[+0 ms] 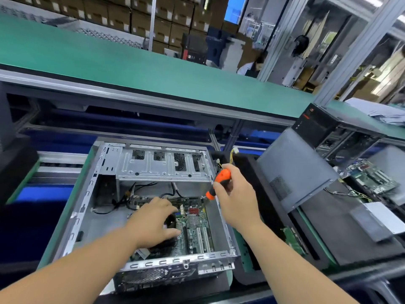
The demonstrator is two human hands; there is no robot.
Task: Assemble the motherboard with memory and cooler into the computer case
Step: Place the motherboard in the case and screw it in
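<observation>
The motherboard (192,224) lies flat inside the open computer case (140,207), which sits on its side on the desk (63,218). No writing on either can be read. The left hand (153,222) reaches in palm down, fingers spread and loose over the black cooler (169,222), its grip released. The right hand (235,198) hovers over the case's right wall, fingers clenched round an orange-and-black screwdriver (219,183) pointing down toward the board's far right corner. To the right stands a second case (300,170).

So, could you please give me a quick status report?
Left hand resting on cooler. Right hand gripping screwdriver. Motherboard inside case. Nothing blocking.
</observation>
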